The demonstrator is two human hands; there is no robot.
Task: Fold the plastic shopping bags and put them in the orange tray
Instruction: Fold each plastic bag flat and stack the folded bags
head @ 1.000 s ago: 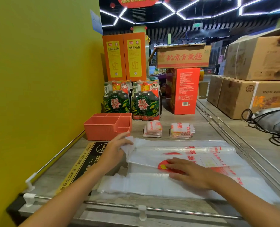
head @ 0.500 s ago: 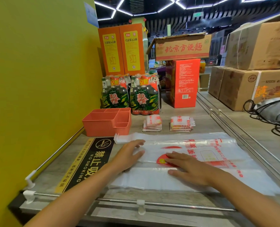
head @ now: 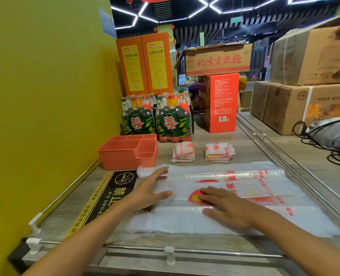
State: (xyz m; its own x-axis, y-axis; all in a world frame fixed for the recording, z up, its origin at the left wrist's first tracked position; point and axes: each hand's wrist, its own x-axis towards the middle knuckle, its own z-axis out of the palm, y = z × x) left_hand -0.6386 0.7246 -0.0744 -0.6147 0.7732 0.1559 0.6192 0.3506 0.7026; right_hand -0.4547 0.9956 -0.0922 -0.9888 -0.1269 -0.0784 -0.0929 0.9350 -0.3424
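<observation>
**Both hands flat on a spread bag at the counter's near edge**

Shop ceiling lights run in white lines over a wood-grain counter [head: 248, 150] that is bounded on the left by a yellow-green wall [head: 45, 96] and along the near edge by a thin metal rail [head: 205, 251]. Much of the far end is walled off: two orange boxes [head: 145, 64], two shrink-wrapped bottle packs [head: 157, 118], a red box [head: 221, 102] and a cardboard carton [head: 217, 59] on top of it hide whatever lies behind them. At the right, stacked brown cartons [head: 312, 80] run out of frame, and a grey bundle with black cables [head: 332, 134] is cut by the edge.

A clear bag [head: 264, 196] with red print lies spread across the near counter. Its print is partly legible but wavy under the film, and how many layers lie there cannot be told. The left hand [head: 151, 190] rests on the bag's left end, fingers straight and slightly spread, near a white folded edge. The right hand [head: 222, 206] lies flat on the middle, fingers straight and close together, covering part of a red and yellow roundel. Neither hand pinches anything.

Beyond the left hand stands the orange tray [head: 129, 152], against the wall; its compartments show no bags, though the near wall hides their floors. Two folded stacks [head: 184, 152] [head: 218, 152] sit just right of it, apart from each other. A black no-smoking sign [head: 109, 194] lies between the bag and the wall, partly under the left forearm. Bare counter remains between the bag's far edge and the stacks.
</observation>
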